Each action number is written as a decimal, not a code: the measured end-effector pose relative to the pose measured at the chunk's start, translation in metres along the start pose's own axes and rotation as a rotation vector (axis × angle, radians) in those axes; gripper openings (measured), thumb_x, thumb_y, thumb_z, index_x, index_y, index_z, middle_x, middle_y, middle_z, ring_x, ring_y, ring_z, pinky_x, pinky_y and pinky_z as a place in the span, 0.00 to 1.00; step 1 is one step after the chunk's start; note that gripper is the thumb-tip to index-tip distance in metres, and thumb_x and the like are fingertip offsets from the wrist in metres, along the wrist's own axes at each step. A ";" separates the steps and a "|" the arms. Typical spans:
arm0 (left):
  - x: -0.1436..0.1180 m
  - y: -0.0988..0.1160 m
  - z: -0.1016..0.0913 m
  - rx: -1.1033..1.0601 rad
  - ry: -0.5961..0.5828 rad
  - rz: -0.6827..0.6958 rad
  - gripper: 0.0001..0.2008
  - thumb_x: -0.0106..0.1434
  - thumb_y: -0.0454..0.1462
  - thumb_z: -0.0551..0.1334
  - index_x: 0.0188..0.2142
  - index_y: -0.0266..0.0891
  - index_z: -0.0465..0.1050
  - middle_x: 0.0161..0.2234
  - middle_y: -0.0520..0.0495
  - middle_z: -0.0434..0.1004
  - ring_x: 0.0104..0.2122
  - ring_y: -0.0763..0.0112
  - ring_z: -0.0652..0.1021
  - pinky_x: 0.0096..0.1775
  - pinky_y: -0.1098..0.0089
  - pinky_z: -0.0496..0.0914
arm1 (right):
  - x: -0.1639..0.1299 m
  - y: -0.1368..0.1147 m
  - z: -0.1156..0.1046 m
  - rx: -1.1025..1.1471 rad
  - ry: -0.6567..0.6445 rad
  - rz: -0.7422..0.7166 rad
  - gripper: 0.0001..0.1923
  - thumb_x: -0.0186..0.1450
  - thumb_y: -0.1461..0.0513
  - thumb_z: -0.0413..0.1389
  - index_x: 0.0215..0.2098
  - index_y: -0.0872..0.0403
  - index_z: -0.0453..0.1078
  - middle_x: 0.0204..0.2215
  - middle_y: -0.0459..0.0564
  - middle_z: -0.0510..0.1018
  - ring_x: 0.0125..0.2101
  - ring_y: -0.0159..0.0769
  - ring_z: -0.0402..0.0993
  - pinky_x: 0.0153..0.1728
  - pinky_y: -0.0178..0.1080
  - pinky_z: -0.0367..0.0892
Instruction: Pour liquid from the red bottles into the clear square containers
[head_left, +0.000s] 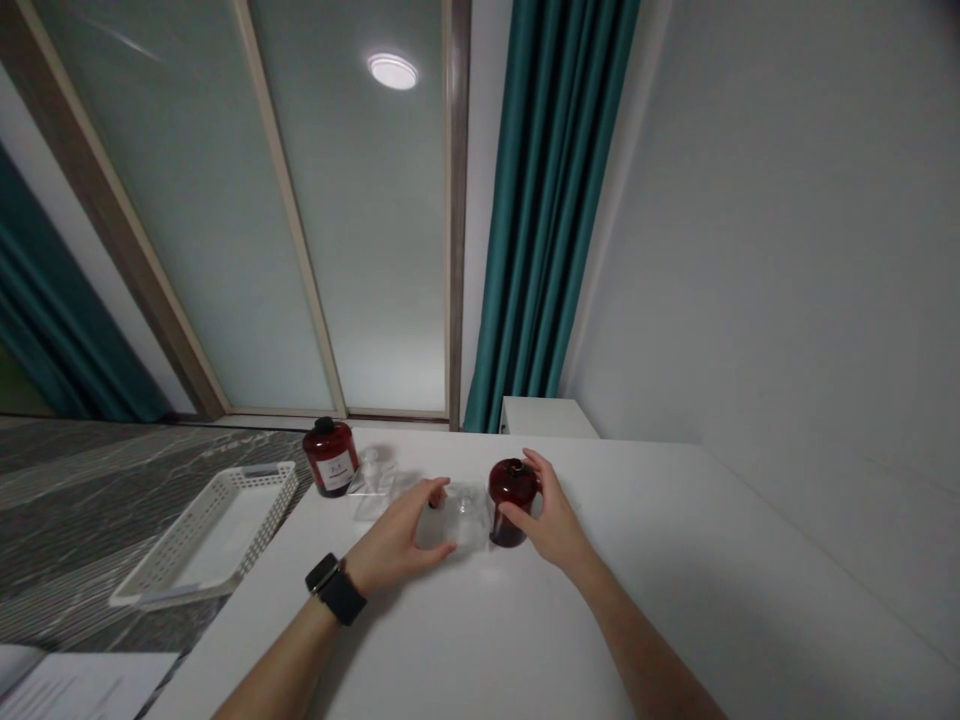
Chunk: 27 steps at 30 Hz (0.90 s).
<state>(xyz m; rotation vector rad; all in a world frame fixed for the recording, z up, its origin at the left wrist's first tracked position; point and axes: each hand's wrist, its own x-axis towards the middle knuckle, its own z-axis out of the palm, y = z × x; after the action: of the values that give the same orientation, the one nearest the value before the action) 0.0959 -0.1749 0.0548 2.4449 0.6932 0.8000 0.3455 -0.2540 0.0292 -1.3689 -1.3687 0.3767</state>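
Low in the middle of the frame, on the white table [675, 560], the right hand [551, 520] curled around the dark red, smooth, probably slippery bottle [510, 500], while the left hand [401, 545] cupped a clear, light-looking plastic container [461, 525].

Two dark red bottles: one [511, 512] between my right-hand fingers, one capped and labelled [331, 457] well beyond my left fingertips. Clear bottles: one [457, 520] under my left fingers, others behind too blurred to count. One white basket [210, 533].
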 end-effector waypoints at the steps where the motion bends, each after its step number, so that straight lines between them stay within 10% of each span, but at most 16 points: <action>1: -0.002 0.000 0.000 -0.001 -0.027 -0.001 0.33 0.55 0.37 0.68 0.59 0.41 0.61 0.49 0.41 0.75 0.48 0.53 0.77 0.52 0.51 0.72 | 0.000 0.001 0.000 0.006 0.000 0.001 0.39 0.58 0.60 0.64 0.64 0.47 0.55 0.59 0.57 0.68 0.57 0.48 0.68 0.60 0.57 0.61; 18: -0.004 -0.006 0.003 -0.028 -0.247 -0.087 0.36 0.51 0.38 0.72 0.58 0.42 0.60 0.52 0.40 0.75 0.48 0.54 0.77 0.52 0.55 0.71 | 0.000 0.006 0.004 0.027 0.012 0.000 0.40 0.61 0.59 0.62 0.67 0.47 0.51 0.61 0.57 0.67 0.59 0.48 0.65 0.62 0.57 0.57; 27: -0.007 -0.011 0.003 -0.010 -0.259 -0.092 0.40 0.52 0.42 0.71 0.61 0.42 0.57 0.54 0.40 0.74 0.51 0.52 0.76 0.54 0.54 0.70 | 0.014 0.011 -0.032 0.018 0.209 -0.117 0.20 0.73 0.55 0.43 0.61 0.51 0.59 0.47 0.55 0.77 0.49 0.42 0.74 0.52 0.49 0.68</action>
<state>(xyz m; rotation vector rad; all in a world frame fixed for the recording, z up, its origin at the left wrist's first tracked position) 0.0896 -0.1709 0.0438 2.4292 0.6934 0.4403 0.3815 -0.2541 0.0371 -1.2691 -1.2622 0.1626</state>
